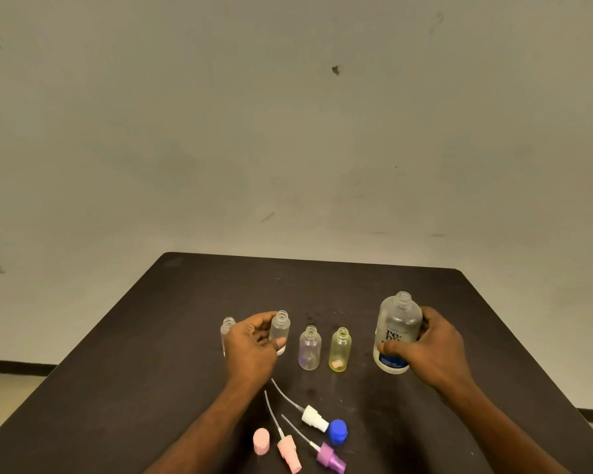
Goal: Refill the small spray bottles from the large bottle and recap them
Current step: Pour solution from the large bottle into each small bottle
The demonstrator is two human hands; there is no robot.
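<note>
Left hand (252, 347): wrapped around a clear small bottle (279, 331), thumb on its near side, fingers curled behind; bottle upright, uncapped, base at or just above the surface, cannot tell which.
Right hand (432, 350): gripping the large bottle (396, 333) from its right side, thumb across the lower label; bottle upright on the surface, neck open, no cap.
Large bottle: clear body, white and blue label with dark letters, right end of the bottle row, well apart from the yellow bottle (340, 350).
Yellow bottle: upright, uncapped, left of the large bottle; something small and pale pink shows at its bottom, inside or behind, cannot tell.
Purple-tinted bottle (310, 348): upright, uncapped, just left of the yellow bottle, not touching.
Far-left bottle (227, 328): clear, uncapped, mostly hidden behind the left hand, only neck and shoulder show.
White sprayer (314, 419): lying flat, nearer the camera than the purple-tinted bottle, dip tube pointing toward the left hand.
Blue cap (337, 432): touching the white sprayer's head, on its right.
Pink sprayer (288, 451): lying flat, left of the blue cap, tube pointing away from the camera.
Purple sprayer (329, 458): lying flat just right of the pink sprayer, below the blue cap.
Pink cap (261, 441): on its side, just left of the pink sprayer.
Surface (151, 336): dark brown, against a plain pale wall (288, 131).
</note>
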